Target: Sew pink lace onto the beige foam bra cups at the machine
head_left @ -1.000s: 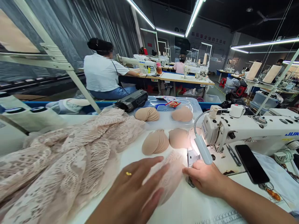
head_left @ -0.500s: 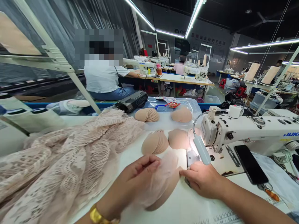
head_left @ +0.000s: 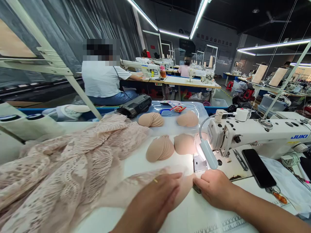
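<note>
My left hand (head_left: 157, 197) lies with its fingers stretched out over a beige bra cup pad (head_left: 184, 191) and thin lace fabric. That sheer fabric (head_left: 128, 187) runs from under the hand to the large pile of pale lace (head_left: 73, 165) on the left. My right hand (head_left: 216, 187) is closed at the pad's right tip, its finger and thumb gripping the edge beside the sewing machine's needle plate (head_left: 199, 163). Most of the pad is hidden by my left hand. Just beyond are stacked beige cup pads (head_left: 159, 149) and another pad pile (head_left: 184, 144).
The white sewing machine (head_left: 257, 131) stands at the right, its lamp (head_left: 209, 153) lit. A phone (head_left: 259, 168), tweezers (head_left: 240, 159) and keys (head_left: 278, 195) lie near it. Behind the table are a plastic tray (head_left: 202, 111) with more pads and a co-worker (head_left: 103, 77).
My left hand has let go of the raised sheer fabric and come down flat over it and the pad. My right hand stays at the pad's tip. The view has shifted slightly.
</note>
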Demonstrator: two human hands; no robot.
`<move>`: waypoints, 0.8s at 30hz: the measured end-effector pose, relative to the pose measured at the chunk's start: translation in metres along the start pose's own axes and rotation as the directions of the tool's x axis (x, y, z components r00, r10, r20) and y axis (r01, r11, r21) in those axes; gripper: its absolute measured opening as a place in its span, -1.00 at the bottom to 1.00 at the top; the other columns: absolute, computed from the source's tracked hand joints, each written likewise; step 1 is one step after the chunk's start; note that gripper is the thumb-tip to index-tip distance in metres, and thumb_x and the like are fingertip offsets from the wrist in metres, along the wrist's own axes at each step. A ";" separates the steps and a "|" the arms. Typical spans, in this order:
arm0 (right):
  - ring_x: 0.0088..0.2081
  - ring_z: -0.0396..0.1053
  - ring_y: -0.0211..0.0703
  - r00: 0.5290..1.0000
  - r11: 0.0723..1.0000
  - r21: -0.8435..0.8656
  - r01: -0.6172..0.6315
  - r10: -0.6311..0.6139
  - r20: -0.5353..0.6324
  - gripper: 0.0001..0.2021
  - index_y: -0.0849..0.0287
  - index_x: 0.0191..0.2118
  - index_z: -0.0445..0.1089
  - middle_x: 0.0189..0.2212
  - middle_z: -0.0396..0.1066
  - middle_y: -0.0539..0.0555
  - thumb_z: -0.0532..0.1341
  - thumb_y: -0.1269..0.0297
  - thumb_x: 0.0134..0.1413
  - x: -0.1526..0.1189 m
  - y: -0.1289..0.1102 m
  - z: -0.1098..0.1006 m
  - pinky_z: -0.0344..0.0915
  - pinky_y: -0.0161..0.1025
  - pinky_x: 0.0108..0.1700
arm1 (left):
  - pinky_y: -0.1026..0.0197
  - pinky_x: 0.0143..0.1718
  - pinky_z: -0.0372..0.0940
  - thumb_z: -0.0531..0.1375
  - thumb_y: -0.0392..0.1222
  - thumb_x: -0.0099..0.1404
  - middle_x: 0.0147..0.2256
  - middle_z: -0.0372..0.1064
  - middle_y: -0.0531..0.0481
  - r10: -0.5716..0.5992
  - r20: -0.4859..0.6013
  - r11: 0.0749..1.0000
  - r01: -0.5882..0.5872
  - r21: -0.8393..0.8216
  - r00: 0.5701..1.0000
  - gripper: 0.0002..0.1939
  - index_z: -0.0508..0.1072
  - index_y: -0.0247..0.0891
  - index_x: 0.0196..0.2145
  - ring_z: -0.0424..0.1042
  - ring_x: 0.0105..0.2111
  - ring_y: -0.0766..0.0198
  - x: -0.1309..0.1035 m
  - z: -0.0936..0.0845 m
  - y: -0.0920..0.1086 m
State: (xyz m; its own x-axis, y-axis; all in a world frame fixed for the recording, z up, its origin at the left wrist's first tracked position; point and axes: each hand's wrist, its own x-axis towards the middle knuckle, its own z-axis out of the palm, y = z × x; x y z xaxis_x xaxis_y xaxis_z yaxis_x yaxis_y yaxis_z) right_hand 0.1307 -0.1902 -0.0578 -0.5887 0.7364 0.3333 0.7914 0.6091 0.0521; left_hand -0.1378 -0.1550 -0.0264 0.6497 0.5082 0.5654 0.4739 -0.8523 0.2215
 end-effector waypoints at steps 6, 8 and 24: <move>-0.46 0.25 -0.13 0.993 0.998 -0.041 -0.050 0.054 0.101 -0.79 0.13 -0.16 0.41 -0.48 0.43 -0.01 0.15 0.51 0.11 -0.019 0.011 -0.013 -0.03 -0.18 -0.40 | 0.02 0.00 0.51 -0.01 -0.37 0.50 0.03 0.57 -0.10 0.236 0.105 0.970 -0.241 0.037 0.966 -0.65 0.43 -0.25 0.12 0.55 0.00 0.10 0.023 0.054 0.014; -0.43 0.28 -0.12 0.991 0.998 -0.034 -0.048 0.052 0.125 -0.79 0.12 -0.15 0.41 -0.46 0.44 -0.01 0.15 0.49 0.14 -0.023 0.017 -0.014 0.01 -0.18 -0.39 | 0.01 -0.04 0.49 0.02 -0.38 0.49 -0.03 0.58 -0.08 0.270 0.146 0.962 -0.274 0.010 0.952 -0.68 0.44 -0.25 0.09 0.55 -0.07 0.09 0.033 0.053 0.012; -0.40 0.24 -0.13 0.998 0.996 0.078 -0.052 0.048 0.049 -0.78 0.07 -0.14 0.46 -0.48 0.37 -0.05 0.13 0.45 0.16 -0.024 0.026 -0.015 0.07 -0.21 -0.36 | 0.10 -0.20 0.30 -0.02 -0.32 0.54 -0.23 0.45 -0.03 0.158 0.239 0.982 -0.126 -0.144 0.958 -0.72 0.41 -0.21 -0.29 0.40 -0.25 0.14 0.053 0.059 0.008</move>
State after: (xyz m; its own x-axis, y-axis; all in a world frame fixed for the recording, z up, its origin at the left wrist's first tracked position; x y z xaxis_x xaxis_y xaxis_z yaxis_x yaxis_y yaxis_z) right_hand 0.1676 -0.1968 -0.0501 -0.5574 0.7783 0.2892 0.8055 0.5913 -0.0387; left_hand -0.0643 -0.1272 -0.0416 0.8393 0.3818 0.3869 0.2977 -0.9184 0.2605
